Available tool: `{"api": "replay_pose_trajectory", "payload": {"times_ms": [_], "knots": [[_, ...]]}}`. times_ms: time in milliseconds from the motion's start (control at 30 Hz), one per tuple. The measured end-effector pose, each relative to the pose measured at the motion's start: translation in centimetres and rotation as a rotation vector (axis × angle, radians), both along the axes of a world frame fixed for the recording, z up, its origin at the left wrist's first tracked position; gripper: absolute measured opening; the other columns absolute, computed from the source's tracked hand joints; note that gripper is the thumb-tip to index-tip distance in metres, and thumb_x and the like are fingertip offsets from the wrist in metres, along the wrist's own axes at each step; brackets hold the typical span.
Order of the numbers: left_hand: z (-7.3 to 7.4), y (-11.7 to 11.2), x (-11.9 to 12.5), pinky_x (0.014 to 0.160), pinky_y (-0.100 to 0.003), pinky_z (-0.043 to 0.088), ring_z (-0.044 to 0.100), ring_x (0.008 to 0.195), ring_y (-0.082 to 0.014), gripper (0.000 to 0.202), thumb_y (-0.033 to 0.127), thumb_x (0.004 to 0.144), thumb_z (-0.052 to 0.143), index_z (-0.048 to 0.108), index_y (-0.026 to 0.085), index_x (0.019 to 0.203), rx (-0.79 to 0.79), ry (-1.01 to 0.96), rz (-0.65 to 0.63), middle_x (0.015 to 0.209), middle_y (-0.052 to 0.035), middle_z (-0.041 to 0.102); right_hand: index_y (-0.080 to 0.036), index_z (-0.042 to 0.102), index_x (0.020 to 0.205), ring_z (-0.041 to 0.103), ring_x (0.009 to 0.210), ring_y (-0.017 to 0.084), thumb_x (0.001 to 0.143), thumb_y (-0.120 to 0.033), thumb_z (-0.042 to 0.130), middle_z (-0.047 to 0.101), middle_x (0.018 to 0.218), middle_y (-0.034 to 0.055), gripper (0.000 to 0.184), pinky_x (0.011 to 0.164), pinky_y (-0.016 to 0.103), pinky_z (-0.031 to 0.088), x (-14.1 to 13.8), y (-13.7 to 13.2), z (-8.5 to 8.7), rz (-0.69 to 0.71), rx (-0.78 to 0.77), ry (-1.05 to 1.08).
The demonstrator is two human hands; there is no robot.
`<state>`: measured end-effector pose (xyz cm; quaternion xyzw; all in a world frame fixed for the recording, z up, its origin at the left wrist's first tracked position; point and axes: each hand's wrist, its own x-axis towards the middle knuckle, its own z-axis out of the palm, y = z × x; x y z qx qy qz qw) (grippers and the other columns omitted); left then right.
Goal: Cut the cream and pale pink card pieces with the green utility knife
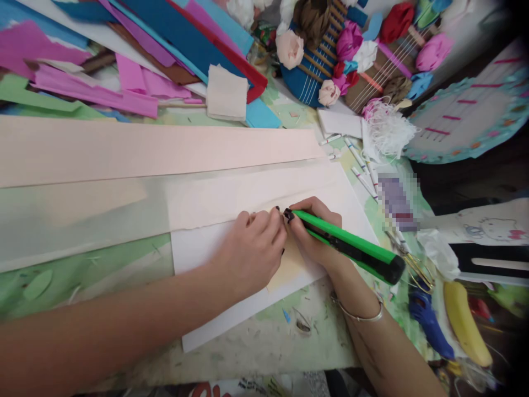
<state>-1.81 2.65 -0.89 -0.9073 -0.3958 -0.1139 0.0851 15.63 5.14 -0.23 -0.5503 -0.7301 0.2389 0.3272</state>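
Note:
My right hand (318, 231) is wrapped round a green utility knife (347, 242), whose black end cap points to the lower right. The knife's front end lies close to the fingertips of my left hand (258, 248). That hand is closed, its fingers curled and pressed together; what they pinch is hidden. Both hands are over a white sheet (215, 309), at the lower edge of a thin cream paper strip (215, 198). Between my wrists shows a pale yellow-tan patch of paper (289, 267).
A long pale pink strip (157, 151) lies behind. Coloured paper (103, 94) is heaped at the far left, with paper-flower guitars (314, 66) at the back. To the right are markers (363, 182), gold-handled scissors (417, 270), a blue glue gun (430, 322) and a yellow banana-shaped object (465, 322).

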Motion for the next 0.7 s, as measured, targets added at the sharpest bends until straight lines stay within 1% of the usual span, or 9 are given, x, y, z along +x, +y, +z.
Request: {"api": "replay_pose_trajectory", "payload": {"times_ms": [100, 233, 400, 700], "knots": [[-0.04, -0.05, -0.02, 0.067, -0.04, 0.036, 0.052, 0.09, -0.0283, 0.043, 0.03, 0.093, 0.039, 0.057, 0.005, 0.124, 0.009, 0.004, -0.002, 0.127, -0.0175, 0.056, -0.022, 0.059, 0.088, 0.058, 0.058, 0.011, 0.083, -0.024, 0.059, 0.066, 0.071, -0.0017, 0.005, 0.054, 0.022, 0.044, -0.01, -0.13, 0.02, 0.004, 0.006, -0.004], [-0.12, -0.1, -0.02, 0.067, -0.04, 0.036, 0.052, 0.09, -0.0285, 0.043, 0.029, 0.094, 0.039, 0.057, 0.005, 0.124, 0.009, 0.002, -0.003, 0.128, -0.0172, 0.056, -0.022, 0.058, 0.087, 0.057, 0.056, 0.01, 0.083, -0.023, 0.059, 0.065, 0.069, -0.0021, 0.004, 0.051, 0.021, 0.043, -0.06, -0.13, -0.02, -0.003, 0.017, -0.009], [-0.04, -0.13, -0.09, 0.068, -0.041, 0.037, 0.052, 0.091, -0.0289, 0.044, 0.029, 0.094, 0.038, 0.057, 0.005, 0.125, 0.005, 0.012, 0.001, 0.128, -0.0175, 0.056, -0.022, 0.059, 0.087, 0.058, 0.058, 0.011, 0.083, -0.025, 0.059, 0.066, 0.071, -0.0014, 0.005, 0.052, 0.022, 0.044, -0.06, -0.16, 0.01, -0.018, 0.023, -0.019], [0.07, -0.09, -0.09, 0.069, -0.041, 0.037, 0.052, 0.092, -0.0289, 0.044, 0.028, 0.095, 0.036, 0.055, 0.004, 0.127, -0.01, 0.023, -0.001, 0.129, -0.0179, 0.055, -0.023, 0.058, 0.088, 0.056, 0.054, 0.01, 0.083, -0.025, 0.059, 0.064, 0.068, -0.0029, 0.005, 0.051, 0.022, 0.043, 0.06, -0.29, 0.0, -0.009, 0.025, -0.037]]}}
